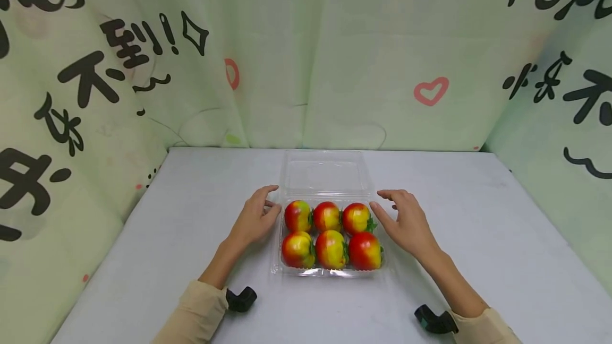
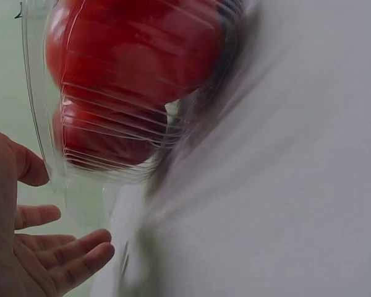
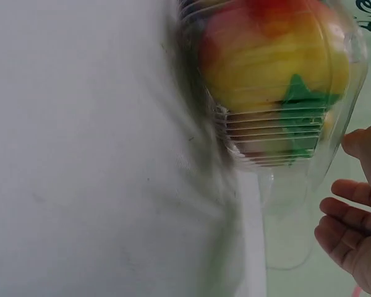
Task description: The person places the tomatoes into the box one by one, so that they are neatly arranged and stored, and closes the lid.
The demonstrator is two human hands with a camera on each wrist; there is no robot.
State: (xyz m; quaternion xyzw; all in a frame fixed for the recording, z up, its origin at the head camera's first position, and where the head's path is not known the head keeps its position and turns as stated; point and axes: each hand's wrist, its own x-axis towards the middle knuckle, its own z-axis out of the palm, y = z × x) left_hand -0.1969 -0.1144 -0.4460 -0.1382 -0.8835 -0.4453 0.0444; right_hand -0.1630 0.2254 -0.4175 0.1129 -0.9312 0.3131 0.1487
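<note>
A clear plastic clamshell box [image 1: 325, 273] lies on the table with its lid [image 1: 325, 171] folded back away from me. Inside it sit several red-and-yellow round fruits [image 1: 331, 249] with green leafy tops, in two rows. My left hand [image 1: 258, 217] is at the box's left side, thumb tip at the rim [image 2: 37, 117] and fingers loosely bent. At the right side is my right hand [image 1: 406, 222], its thumb tip close to the rim [image 3: 352, 102]; whether it touches is hard to tell. Neither hand holds anything. Ribbed plastic walls show in both wrist views.
The white table [image 1: 210, 185] extends around the box. Pale green curtains [image 1: 363, 68] with dark lettering and red hearts hang behind and at both sides. A black device [image 1: 241, 299] sits at the left wrist, another black device [image 1: 435, 319] at the right.
</note>
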